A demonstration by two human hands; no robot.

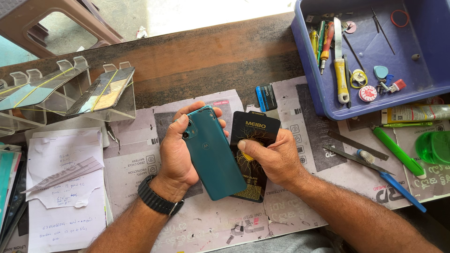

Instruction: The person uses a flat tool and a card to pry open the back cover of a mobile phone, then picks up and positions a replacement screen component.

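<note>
Left hand (176, 150) grips a glossy teal smartphone (212, 154) back-up over the paper-covered worktop (140, 164), right hand (272, 157) pinching a flat black rectangular packet with yellow print (255, 129) beside it.

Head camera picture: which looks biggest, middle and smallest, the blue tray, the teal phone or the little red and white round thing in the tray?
1. blue tray, cut off at the picture's edge
2. teal phone, held nearer the camera, so it looks bigger
3. red and white round thing
</note>
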